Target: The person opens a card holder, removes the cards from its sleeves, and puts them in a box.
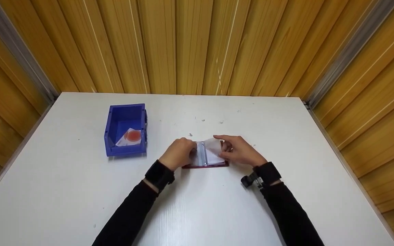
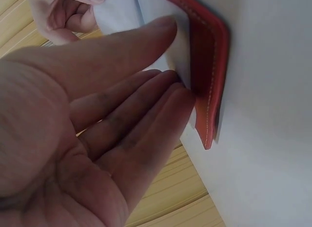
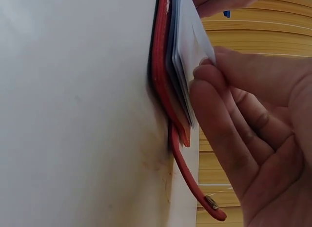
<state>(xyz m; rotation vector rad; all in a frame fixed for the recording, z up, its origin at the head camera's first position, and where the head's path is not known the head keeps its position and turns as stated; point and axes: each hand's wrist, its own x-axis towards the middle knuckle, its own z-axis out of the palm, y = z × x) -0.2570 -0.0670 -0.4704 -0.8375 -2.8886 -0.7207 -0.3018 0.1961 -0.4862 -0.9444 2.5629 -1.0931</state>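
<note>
A small red card holder [image 1: 206, 166] lies spread open on the white table, with clear plastic sleeves on a pale centre spine [image 1: 202, 153]. On its left side, my left hand [image 1: 181, 152] holds the leaves; in the left wrist view the thumb lies over them and the fingertips meet the edge beside the stitched red cover [image 2: 207, 75]. My right hand [image 1: 239, 150] pinches a lifted sleeve [image 1: 213, 147] between thumb and forefinger. The right wrist view shows the stacked sleeves [image 3: 183, 56] and a red strap [image 3: 190, 180] with a metal snap hanging off the cover.
To the left stands a blue bin [image 1: 126, 150] with a white card [image 1: 128, 137] bearing an orange-red circle inside. Wood-patterned walls [image 1: 190, 48] enclose the table [image 1: 63, 191] at the back and both sides. Small marks dot the tabletop beyond the hands.
</note>
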